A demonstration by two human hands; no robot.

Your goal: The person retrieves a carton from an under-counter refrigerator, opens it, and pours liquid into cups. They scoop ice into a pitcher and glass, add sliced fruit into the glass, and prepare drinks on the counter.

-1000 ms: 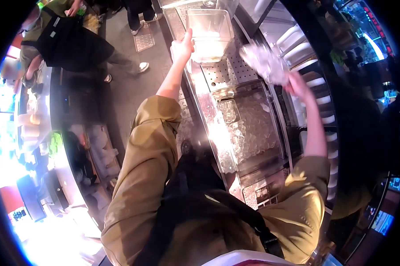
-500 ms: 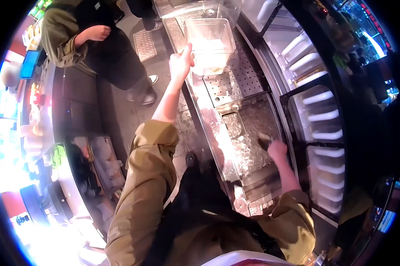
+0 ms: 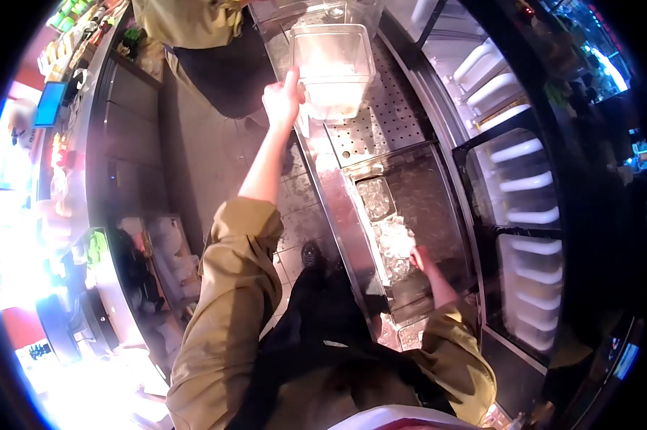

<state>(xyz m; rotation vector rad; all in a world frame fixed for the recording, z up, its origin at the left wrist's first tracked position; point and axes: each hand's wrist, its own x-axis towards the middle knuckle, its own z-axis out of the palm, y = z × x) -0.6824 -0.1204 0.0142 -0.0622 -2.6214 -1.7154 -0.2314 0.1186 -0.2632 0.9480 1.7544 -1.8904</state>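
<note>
My left hand (image 3: 282, 102) is closed on the near left rim of a clear plastic container (image 3: 333, 54), with the thumb over its edge. The container sits at the far end of the counter, above a perforated metal drainboard (image 3: 388, 118). My right hand (image 3: 423, 259) is closed low over the ice bin (image 3: 438, 190), apparently on the handle of an ice scoop whose bowl is mostly hidden. A mound of ice (image 3: 394, 238) lies just beyond its fingers. Beside it, a small inset tray (image 3: 375, 198) holds more ice.
Another person (image 3: 212, 68) in an olive shirt and dark apron stands in the aisle at upper left. White-handled bins (image 3: 528, 272) line the rack on the right. A steel counter edge (image 3: 334, 208) runs along my left side. A cabinet (image 3: 133, 100) borders the aisle.
My right hand has moved left and slightly down over the ice bin, with ice now mounded near it. The container has shifted slightly left. The other person has come closer to the counter.
</note>
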